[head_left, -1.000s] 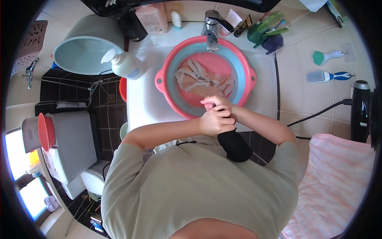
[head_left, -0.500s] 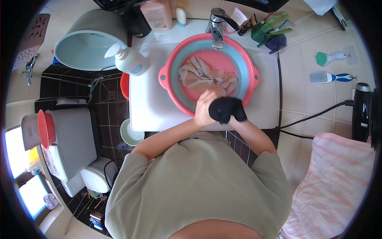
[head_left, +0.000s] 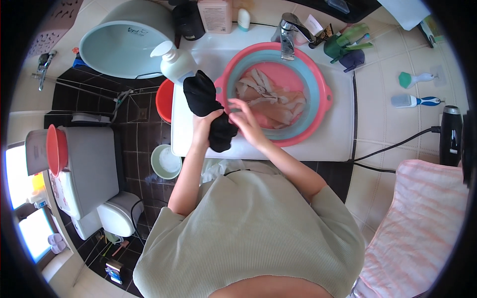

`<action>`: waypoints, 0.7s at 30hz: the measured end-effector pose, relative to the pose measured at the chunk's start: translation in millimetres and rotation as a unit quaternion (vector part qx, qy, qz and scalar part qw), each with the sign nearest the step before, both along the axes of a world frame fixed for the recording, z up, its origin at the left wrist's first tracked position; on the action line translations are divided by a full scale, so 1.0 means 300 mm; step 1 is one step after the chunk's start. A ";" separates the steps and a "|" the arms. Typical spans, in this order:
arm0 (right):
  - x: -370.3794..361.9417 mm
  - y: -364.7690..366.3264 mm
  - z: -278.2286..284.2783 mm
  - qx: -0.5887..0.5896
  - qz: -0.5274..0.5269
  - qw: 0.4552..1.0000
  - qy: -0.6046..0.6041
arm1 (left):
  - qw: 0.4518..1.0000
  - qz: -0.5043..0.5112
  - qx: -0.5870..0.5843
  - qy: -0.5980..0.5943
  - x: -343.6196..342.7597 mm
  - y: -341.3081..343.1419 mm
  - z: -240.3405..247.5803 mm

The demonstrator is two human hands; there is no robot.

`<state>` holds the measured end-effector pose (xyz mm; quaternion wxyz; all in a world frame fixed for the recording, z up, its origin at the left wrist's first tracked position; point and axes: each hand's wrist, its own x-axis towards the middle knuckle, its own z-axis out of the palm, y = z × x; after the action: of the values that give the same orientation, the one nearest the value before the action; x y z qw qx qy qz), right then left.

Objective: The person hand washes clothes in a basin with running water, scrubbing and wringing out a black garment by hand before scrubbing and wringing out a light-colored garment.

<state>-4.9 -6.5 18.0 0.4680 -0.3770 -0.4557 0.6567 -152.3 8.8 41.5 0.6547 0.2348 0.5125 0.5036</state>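
Observation:
My left hand [head_left: 201, 130] grips a bunched black cloth [head_left: 200, 92] at its middle, over the left front of the white sink. One part of the cloth sticks up above the fist and another hangs below it. Close beside it, my right hand [head_left: 246, 124] has its fingers apart, at the near left rim of the pink and blue basin [head_left: 271, 45]. In this basin a pale pinkish cloth [head_left: 273, 104] lies crumpled in water.
A faucet [head_left: 287, 37] reaches over the basin's far rim. A white pump bottle [head_left: 177, 64] stands on the sink's left edge, near a large grey tub [head_left: 117, 32]. Below on the left are a red bucket [head_left: 164, 102] and a pale green bucket [head_left: 166, 163]. A hair dryer [head_left: 451, 134] hangs at right.
Both hands and the black cloth have moved left, away from the basin's near edge. My right hand has come off the cloth, and the cloth is more spread out. The view has shifted slightly.

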 end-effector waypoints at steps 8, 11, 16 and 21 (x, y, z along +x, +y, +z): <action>-0.214 0.056 -0.061 -0.033 0.123 0.988 -0.083 | 0.947 0.049 0.041 0.314 -0.250 -0.016 -0.110; -0.248 0.055 -0.074 -0.026 0.124 0.987 -0.100 | 0.923 0.049 0.081 0.373 -0.301 -0.003 -0.130; -0.282 0.058 -0.127 -0.116 0.099 0.987 -0.054 | 0.798 0.040 0.096 0.594 -0.327 0.010 -0.179; -0.275 0.041 -0.187 -0.025 0.093 0.982 -0.164 | 0.767 0.021 0.081 0.636 -0.335 0.022 -0.181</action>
<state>-87.4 5.8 -38.1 0.3147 -0.4469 -0.5425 0.6379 -252.8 15.4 -12.9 0.1463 0.5428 0.7737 0.2921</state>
